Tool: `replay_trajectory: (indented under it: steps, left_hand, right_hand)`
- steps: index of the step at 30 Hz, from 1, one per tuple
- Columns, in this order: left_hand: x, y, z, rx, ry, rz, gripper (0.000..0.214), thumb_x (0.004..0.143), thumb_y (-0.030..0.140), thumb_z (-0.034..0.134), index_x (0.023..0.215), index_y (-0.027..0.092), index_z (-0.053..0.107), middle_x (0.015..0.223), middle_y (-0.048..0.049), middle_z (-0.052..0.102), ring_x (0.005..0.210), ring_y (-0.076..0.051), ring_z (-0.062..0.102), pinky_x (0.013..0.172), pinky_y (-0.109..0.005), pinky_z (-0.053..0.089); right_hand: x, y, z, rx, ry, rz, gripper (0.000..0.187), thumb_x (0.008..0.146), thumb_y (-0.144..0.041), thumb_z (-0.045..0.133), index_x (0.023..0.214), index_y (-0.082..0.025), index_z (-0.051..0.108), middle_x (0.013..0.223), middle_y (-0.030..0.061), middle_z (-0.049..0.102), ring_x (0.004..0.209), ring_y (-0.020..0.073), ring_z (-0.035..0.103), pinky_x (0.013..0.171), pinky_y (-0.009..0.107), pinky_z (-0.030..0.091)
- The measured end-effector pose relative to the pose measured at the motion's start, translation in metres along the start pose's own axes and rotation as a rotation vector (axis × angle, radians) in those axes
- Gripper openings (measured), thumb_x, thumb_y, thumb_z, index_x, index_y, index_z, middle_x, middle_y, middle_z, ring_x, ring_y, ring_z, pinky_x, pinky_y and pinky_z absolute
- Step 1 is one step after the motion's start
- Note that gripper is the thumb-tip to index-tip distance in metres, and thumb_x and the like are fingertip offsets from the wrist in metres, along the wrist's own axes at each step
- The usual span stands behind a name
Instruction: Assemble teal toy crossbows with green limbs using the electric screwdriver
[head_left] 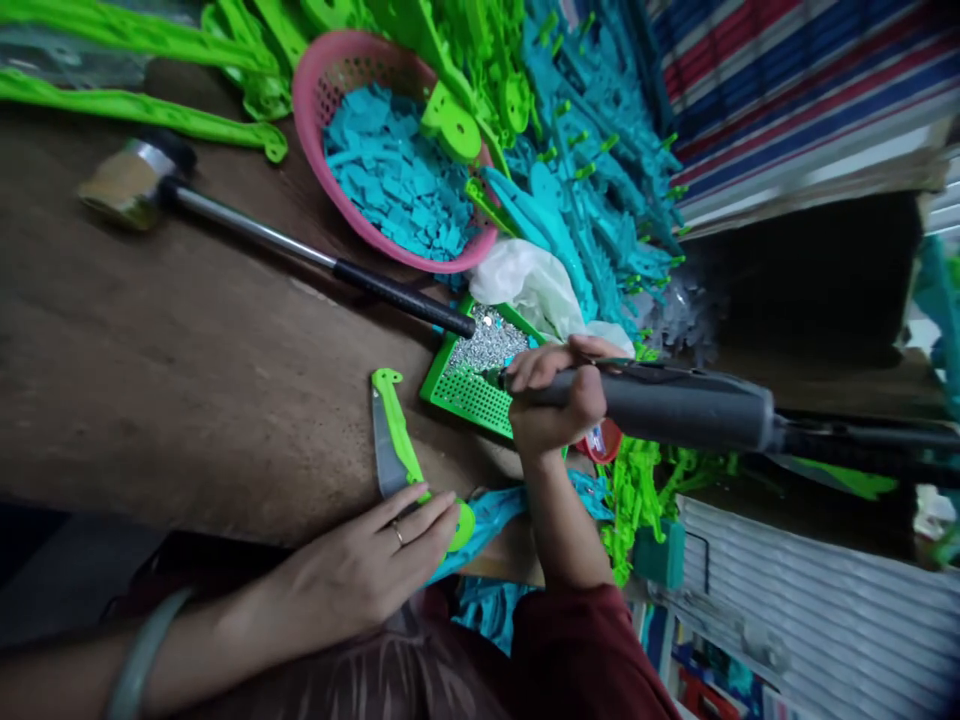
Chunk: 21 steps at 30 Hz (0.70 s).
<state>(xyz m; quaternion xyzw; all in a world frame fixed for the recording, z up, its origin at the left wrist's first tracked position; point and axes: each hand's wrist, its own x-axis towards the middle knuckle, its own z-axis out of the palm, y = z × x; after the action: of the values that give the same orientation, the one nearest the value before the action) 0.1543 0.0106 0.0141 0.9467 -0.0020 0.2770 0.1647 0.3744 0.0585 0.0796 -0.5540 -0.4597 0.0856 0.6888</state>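
Observation:
My right hand (553, 395) is wrapped round a dark grey electric screwdriver (686, 405), with its tip over a green perforated tray (469, 398). Small silver screws (487, 342) lie heaped in that tray. My left hand (401, 550) is closed over the near end of a bright green plastic handle piece (401, 430), with fingers resting on top. A grey blade-like plate (385, 450) runs along the handle piece's left side. Blue plastic parts (491, 515) lie beside and partly under this hand.
A mallet (262, 235) lies across the wooden table (187, 380), its grip end over the tray. Behind stands a pink basket (319, 150) of blue pieces, near a white plastic bag (525, 280). Green parts (142, 105) and blue parts (600, 180) pile up behind. A small red container (606, 445) sits by the tray.

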Motion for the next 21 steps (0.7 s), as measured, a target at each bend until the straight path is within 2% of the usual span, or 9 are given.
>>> replay_trajectory:
  steps: [3, 10, 14, 18, 21]
  left_hand:
    - [0.001, -0.001, -0.001, 0.007, -0.009, 0.006, 0.042, 0.098, 0.015, 0.038, 0.131, 0.012, 0.064, 0.142, -0.0100, 0.062, 0.135, -0.027, 0.053, 0.117, -0.045, 0.039]
    - [-0.002, -0.002, 0.000, 0.049, -0.101, 0.035, 0.046, 0.100, 0.021, 0.036, 0.141, 0.018, 0.057, 0.153, -0.0068, 0.053, 0.142, -0.025, 0.046, 0.118, -0.043, 0.040]
    - [-0.002, 0.003, 0.003, 0.128, -0.062, 0.054, 0.044, 0.100, 0.026, 0.041, 0.139, 0.015, 0.059, 0.149, -0.0103, 0.057, 0.137, -0.027, 0.052, 0.113, -0.042, 0.046]
    - [-0.003, 0.007, 0.002, 0.173, 0.008, 0.088, 0.044, 0.099, 0.030, 0.044, 0.133, 0.010, 0.063, 0.139, -0.0144, 0.064, 0.128, -0.029, 0.060, 0.110, -0.041, 0.049]
    - [-0.004, 0.007, 0.000, 0.169, 0.045, 0.112, 0.041, 0.099, 0.029, 0.046, 0.130, 0.009, 0.065, 0.136, -0.0143, 0.066, 0.126, -0.029, 0.062, 0.110, -0.040, 0.049]
  right_hand:
    - [-0.002, 0.010, 0.005, -0.006, -0.002, 0.054, 0.016, 0.086, -0.040, 0.046, 0.098, -0.030, 0.047, 0.049, -0.0123, 0.036, 0.035, 0.0108, 0.040, 0.044, 0.026, 0.041]
    - [-0.004, 0.004, 0.003, 0.022, -0.015, 0.121, 0.012, 0.084, -0.034, 0.047, 0.093, -0.029, 0.043, 0.049, -0.0127, 0.038, 0.036, 0.0107, 0.042, 0.043, 0.026, 0.041]
    - [-0.003, 0.005, 0.002, 0.022, 0.003, 0.106, 0.009, 0.085, -0.031, 0.046, 0.093, -0.029, 0.044, 0.049, -0.0122, 0.037, 0.036, 0.0110, 0.041, 0.044, 0.026, 0.040]
    - [0.000, -0.020, 0.006, 0.006, -0.022, 0.048, 0.010, 0.091, -0.033, 0.042, 0.098, -0.030, 0.049, 0.053, -0.0105, 0.034, 0.038, 0.0107, 0.040, 0.047, 0.026, 0.042]
    - [-0.005, -0.043, 0.022, 0.055, -0.075, 0.016, 0.017, 0.093, -0.044, 0.043, 0.101, -0.032, 0.052, 0.055, -0.0089, 0.033, 0.040, 0.0120, 0.041, 0.047, 0.028, 0.042]
